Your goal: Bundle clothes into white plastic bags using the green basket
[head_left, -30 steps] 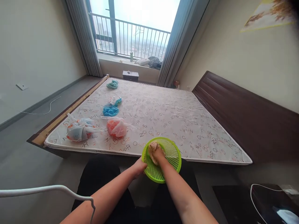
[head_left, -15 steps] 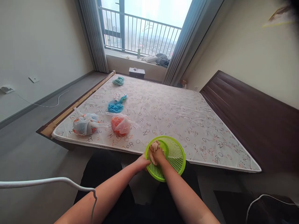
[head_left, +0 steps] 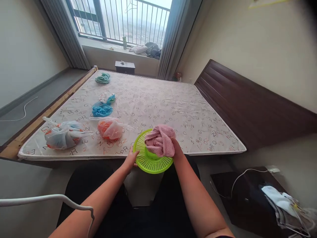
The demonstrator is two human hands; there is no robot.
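My left hand [head_left: 130,159] is closed on the left rim of a bright green plastic mesh basket [head_left: 152,164], held tilted above my lap at the mattress edge. My right hand [head_left: 177,149] grips a bunched pink towel [head_left: 161,140] at its right side. The towel is over the basket and covers much of its inside. Whether it rests on the basket bottom cannot be seen.
On the lettered mattress [head_left: 158,105] lie two tied bags, a whitish one [head_left: 64,135] and a red-tinted one [head_left: 110,128], plus a blue bag [head_left: 102,108] and a teal coil [head_left: 102,78]. A dark headboard [head_left: 242,96] stands right. A white cable [head_left: 44,197] crosses near my left arm.
My right hand was down inside the basket on a crumpled pale cloth; now it holds the pink towel up over it. The basket has tipped, and my view has swung to the right.
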